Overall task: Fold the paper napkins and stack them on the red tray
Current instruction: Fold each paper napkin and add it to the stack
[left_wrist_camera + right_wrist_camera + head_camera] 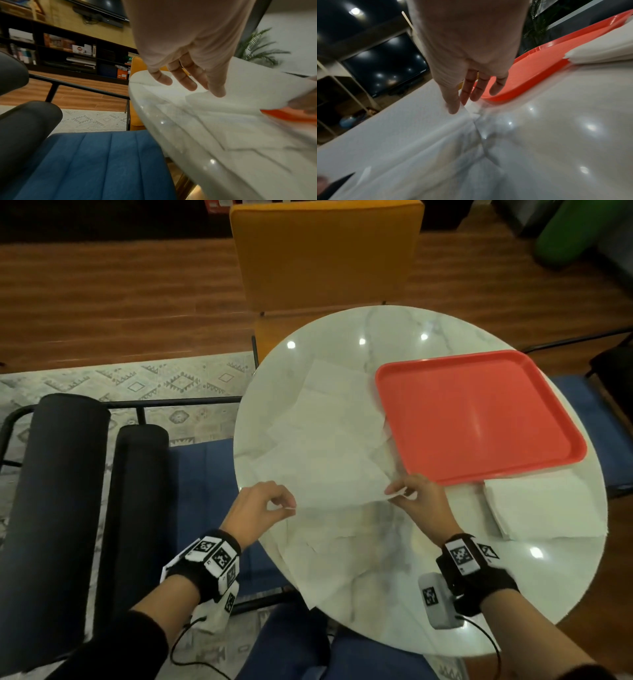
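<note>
Both wrists carry marker bands at the near edge of the round marble desk (376, 594); just beyond them the left hand (263, 505) and the right hand (416, 496) each pinch a near corner of one open paper napkin (329, 474), holding that edge lifted off the desk while its far part lies over the other loose napkins (329, 395) spread across the desk's left half; those look unfolded and overlap one another. To the right sits the red tray (479, 419), and nothing lies in it; a neat stack of white napkins (537, 508) rests on the desk just in front of the tray, touching or almost touching its near rim, though whether these are folded ones or fresh stock I cannot tell. By my reading the task is near its start; the first fold of the held napkin is only being set up, no napkin has reached the tray, and all the loose sheets remain to be folded and stacked.
</note>
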The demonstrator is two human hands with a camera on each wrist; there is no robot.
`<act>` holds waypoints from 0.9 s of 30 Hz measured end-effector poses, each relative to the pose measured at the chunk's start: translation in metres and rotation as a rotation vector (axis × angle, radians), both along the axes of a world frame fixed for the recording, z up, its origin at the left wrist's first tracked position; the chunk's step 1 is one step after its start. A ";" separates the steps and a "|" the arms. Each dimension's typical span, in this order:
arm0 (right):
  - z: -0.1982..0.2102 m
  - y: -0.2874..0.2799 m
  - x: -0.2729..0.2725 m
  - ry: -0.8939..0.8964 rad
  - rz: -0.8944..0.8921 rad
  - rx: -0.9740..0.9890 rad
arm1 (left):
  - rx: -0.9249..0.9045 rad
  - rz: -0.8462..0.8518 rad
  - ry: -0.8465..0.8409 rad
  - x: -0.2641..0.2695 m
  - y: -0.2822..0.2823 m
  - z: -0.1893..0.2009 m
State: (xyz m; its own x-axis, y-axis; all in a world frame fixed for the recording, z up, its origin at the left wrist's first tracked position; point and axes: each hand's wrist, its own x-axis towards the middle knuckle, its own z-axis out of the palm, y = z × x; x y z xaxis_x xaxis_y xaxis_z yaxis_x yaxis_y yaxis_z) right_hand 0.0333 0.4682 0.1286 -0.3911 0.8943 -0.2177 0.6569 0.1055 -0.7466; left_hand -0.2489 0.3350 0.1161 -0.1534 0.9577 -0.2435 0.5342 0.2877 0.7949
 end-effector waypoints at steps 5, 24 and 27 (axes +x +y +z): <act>-0.013 -0.007 0.014 -0.290 0.088 0.040 | -0.056 -0.145 0.227 0.004 -0.009 -0.007; -0.051 -0.041 -0.051 -0.538 0.467 0.082 | -0.325 -0.314 0.569 0.060 0.009 -0.046; -0.049 -0.034 -0.027 -0.571 0.362 0.043 | -0.327 -0.324 0.561 0.059 0.011 -0.046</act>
